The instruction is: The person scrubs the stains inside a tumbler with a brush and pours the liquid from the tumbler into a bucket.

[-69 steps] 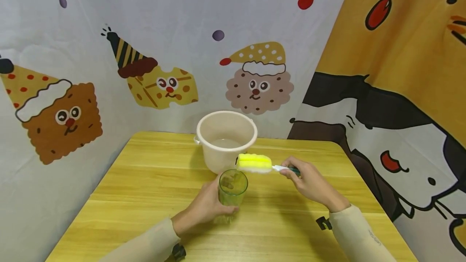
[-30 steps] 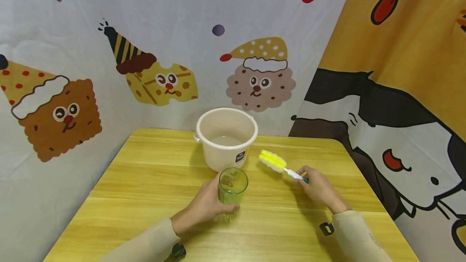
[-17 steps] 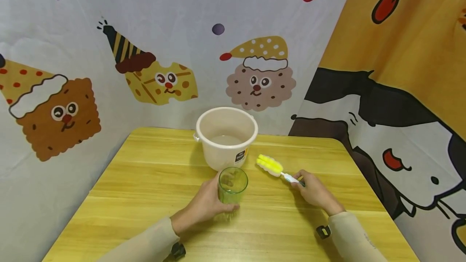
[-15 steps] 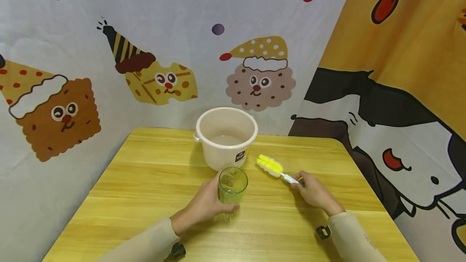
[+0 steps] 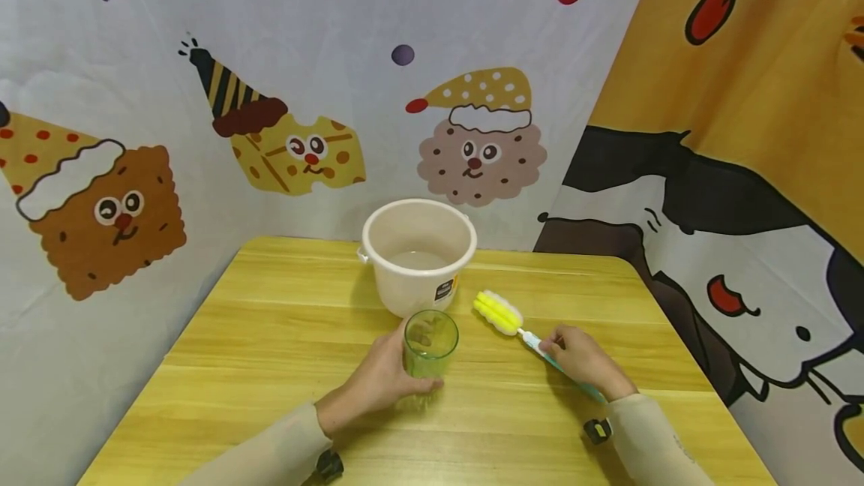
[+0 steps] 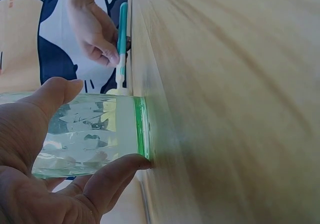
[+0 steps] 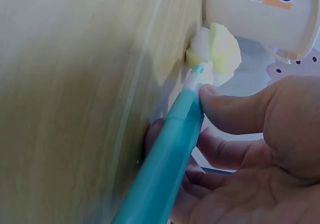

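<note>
My left hand (image 5: 381,375) curls its thumb and fingers round a clear green drinking glass (image 5: 430,351), which stands upright on the table. In the left wrist view the glass (image 6: 95,134) has its thick green base right at the tabletop. To its right, my right hand (image 5: 579,357) pinches a sponge bottle brush (image 5: 499,312) with a yellow-and-white head and a white-and-teal handle. In the right wrist view the teal handle (image 7: 165,159) runs low along the tabletop, the thumb against it near the white neck and other fingers beneath.
A cream bucket (image 5: 421,276) with a label stands behind the glass, near the table's back edge. The wooden table (image 5: 283,328) is bordered by a white cartoon-print cloth (image 5: 324,36) behind and a printed orange curtain (image 5: 756,81) on the right.
The brush has moved from beside the glass rim to the right and down to the tabletop. Its handle now points toward the right sleeve, more of it showing. The left hand and glass have stayed put.
</note>
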`<state>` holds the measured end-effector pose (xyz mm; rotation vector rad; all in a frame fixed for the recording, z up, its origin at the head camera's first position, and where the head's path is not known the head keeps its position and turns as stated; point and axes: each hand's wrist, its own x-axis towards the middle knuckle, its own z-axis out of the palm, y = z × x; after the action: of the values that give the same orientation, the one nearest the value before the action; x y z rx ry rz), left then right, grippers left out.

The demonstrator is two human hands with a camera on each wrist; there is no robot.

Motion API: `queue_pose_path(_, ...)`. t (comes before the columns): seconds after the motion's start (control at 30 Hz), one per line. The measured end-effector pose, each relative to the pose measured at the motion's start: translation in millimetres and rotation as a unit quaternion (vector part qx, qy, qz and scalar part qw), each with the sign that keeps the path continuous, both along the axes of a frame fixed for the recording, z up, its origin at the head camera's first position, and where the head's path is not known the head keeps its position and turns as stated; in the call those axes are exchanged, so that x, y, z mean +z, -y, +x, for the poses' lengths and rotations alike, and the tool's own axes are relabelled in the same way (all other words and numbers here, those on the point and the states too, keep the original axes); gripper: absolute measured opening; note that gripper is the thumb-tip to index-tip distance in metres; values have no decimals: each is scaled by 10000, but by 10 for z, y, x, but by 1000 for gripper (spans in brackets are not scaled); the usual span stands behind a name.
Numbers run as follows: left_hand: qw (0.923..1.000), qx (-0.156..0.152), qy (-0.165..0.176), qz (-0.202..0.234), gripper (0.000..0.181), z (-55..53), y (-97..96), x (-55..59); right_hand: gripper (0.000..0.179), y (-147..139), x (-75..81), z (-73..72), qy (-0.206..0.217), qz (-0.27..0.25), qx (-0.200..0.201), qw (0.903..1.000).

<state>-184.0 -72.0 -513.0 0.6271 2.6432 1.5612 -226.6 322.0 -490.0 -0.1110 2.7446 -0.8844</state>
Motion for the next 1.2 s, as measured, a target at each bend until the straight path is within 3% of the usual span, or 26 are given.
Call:
queue_pose_path(0.47, 10000, 36, -30, 9, 103, 18, 1, 9, 24, -6, 2, 1, -54, 184, -115, 9997)
queue_pose_path(0.83, 10000, 22, -48, 39, 104, 14, 1, 1, 35, -7, 18, -18, -183, 359, -204, 9990)
queue_pose_path(1.2, 10000, 35, -71, -2, 105, 12, 6, 5, 36, 82, 100, -20, -749, 230, -118, 9969)
